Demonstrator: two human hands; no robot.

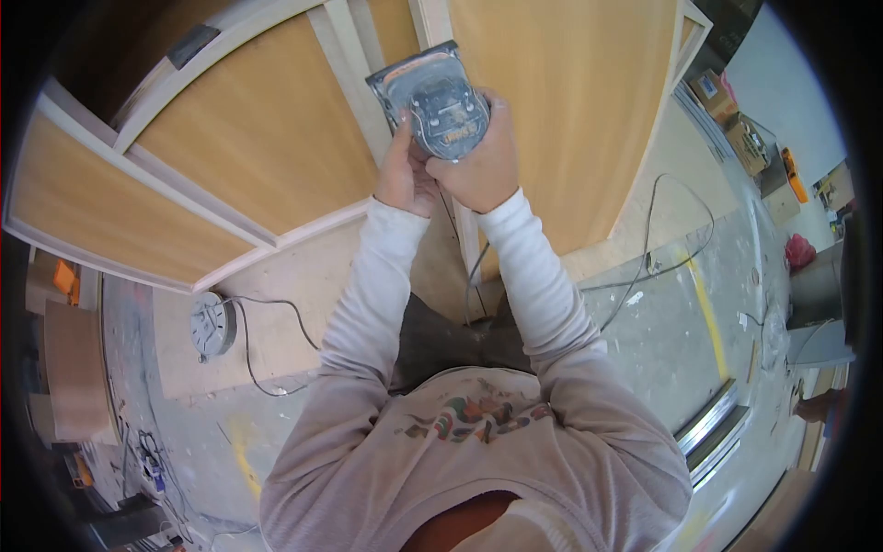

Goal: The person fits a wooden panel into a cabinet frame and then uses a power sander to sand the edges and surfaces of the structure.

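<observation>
A dusty grey-blue electric sander (446, 106) is held up in front of the wooden panels, its flat wide end pointing away from me. My right hand (485, 166) is wrapped round its right side and near end. Against the left of the body presses my left hand (405, 175), with the thumb on the casing and the other fingers partly hidden below. A dark cord (475, 271) hangs down beneath my hands. Behind the sander stands a wooden panel (262, 124) with pale framing strips, and another panel (561, 110) is at the right.
On the board at the left sits a round cord reel (212, 326) with a loose cable. Another cable (655, 212) loops over the floor at the right. Metal bars (713, 432) lie at the lower right, and cardboard boxes (747, 145) stand along the right wall.
</observation>
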